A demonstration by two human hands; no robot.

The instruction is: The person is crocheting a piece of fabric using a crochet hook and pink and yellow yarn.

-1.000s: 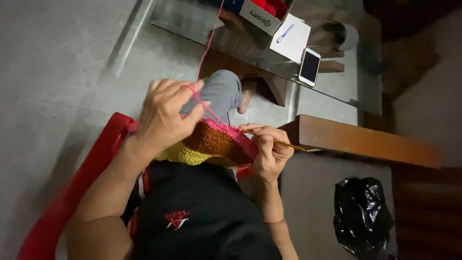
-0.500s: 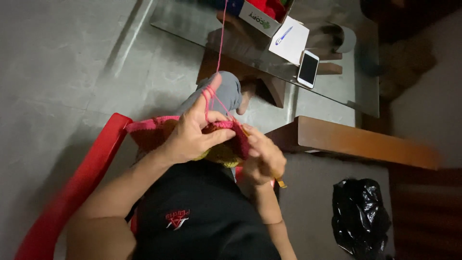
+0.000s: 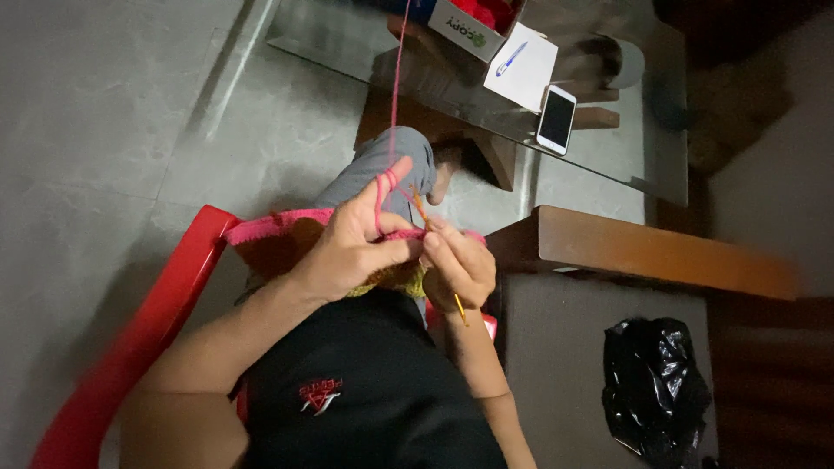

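Red yarn fills the cardboard box [image 3: 465,24]; both hands, left hand [image 3: 352,247] and right hand [image 3: 459,263], grip crochet work [image 3: 278,243].

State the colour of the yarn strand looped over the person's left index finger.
Pink; the yarn strand shows best in the head view, running up from the left hand.

The crochet piece [image 3: 278,243] lies under the left hand's fingers [image 3: 387,187], and the hook [image 3: 439,260] runs through the right hand's fingers [image 3: 447,252]. Beyond both hands' fingertips, a phone [image 3: 556,119] lies on the glass table [image 3: 634,148].
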